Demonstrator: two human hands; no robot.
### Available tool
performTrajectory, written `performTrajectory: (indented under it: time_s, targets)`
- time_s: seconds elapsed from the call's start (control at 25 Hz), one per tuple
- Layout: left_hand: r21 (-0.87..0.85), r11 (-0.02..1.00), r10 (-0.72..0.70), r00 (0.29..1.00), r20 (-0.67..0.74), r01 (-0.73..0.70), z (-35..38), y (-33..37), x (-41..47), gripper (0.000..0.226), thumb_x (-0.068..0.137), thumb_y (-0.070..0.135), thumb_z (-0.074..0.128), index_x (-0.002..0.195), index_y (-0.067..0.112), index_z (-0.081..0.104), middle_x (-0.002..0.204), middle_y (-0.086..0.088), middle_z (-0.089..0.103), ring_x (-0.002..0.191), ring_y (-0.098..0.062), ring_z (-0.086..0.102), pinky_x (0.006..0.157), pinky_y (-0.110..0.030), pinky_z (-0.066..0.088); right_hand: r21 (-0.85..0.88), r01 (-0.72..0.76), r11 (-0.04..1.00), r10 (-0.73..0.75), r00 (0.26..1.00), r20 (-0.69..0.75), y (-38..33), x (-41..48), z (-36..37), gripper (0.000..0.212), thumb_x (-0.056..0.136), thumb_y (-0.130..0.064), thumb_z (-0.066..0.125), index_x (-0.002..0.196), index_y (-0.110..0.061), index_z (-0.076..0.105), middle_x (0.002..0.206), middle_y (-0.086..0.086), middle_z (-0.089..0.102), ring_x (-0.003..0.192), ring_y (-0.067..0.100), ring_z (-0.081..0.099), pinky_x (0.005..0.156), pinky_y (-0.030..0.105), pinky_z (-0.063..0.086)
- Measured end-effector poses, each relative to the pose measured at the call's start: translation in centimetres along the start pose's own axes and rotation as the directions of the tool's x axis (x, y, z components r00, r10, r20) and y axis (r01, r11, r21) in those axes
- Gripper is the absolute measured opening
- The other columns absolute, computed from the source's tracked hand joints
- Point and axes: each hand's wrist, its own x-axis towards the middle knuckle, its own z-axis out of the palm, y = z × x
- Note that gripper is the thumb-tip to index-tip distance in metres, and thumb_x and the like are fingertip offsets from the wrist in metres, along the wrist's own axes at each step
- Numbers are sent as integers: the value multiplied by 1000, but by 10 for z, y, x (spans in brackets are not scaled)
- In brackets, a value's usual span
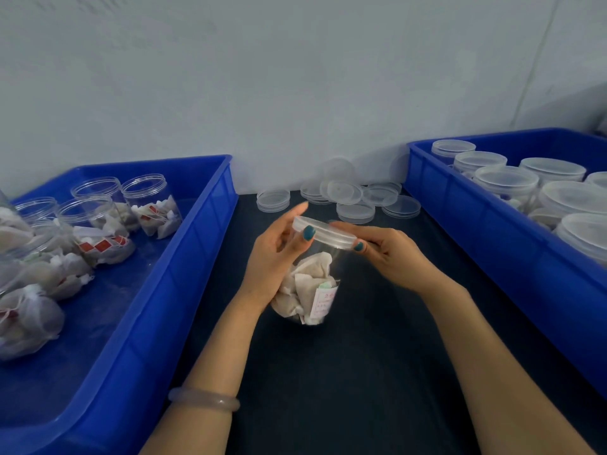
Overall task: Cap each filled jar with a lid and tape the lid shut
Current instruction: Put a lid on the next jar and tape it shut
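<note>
capping step: both hands, left (272, 257) and right (391, 257), grip the lid (323, 233) on the jar (308, 290); next, seat it level, then tape.

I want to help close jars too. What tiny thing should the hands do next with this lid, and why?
Probably level the lid and turn it down snug onto the jar. The left hand and right hand both pinch the lid's rim right over the jar's mouth. It looks a bit tilted there, so it seems not fully seated yet.
</note>
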Motion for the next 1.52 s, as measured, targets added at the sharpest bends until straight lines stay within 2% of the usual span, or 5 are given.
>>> performTrajectory:
  time_s: [0.48,0.64,0.96,1.24,1.52]
  targets:
    - [84,996,-11,994,-106,20,-1,-10,4,84,57,49,83,132,21,56,117,16,65,105,11,60,81,-5,46,-207,2,978,-16,998,-66,-9,-2,-1,49,91,-67,37,140,-64,32,84,-49,49,73,-7,54,69,23,40]
    - [73,997,-31,998,-62,35,-3,-7,3,92,55,59,88,132,21,55,119,12,65,107,7,61,83,-10,49,-201,16,980,-24,999,-38,-8,-3,-1,43,93,-68,29,135,-75,22,127,-29,59,97,2,61,82,31,49]
    - [189,981,-55,991,119,32,-12,5,0,94,54,60,78,138,28,48,134,11,50,120,1,53,93,-16,47,-86,-11,996,10,1000,-10,-10,-2,3,37,78,-83,32,113,-87,26,115,-39,60,97,-4,61,79,24,48]
    - [905,420,-97,989,111,-60,1,34,13,110,54,97,44,144,34,36,143,9,45,126,-14,49,87,-36,45,-170,3,985,-14,998,-65,-17,-2,7,44,93,-53,50,137,-58,44,119,-18,68,99,9,62,77,31,48]
    - [881,471,20,999,24,-31,4,25,13,82,71,84,43,136,35,46,135,10,53,117,-14,54,83,-32,46,-195,15,981,-42,989,-140,-17,2,13,59,96,-8,47,138,-49,50,79,-16,68,67,4,53,68,28,36]
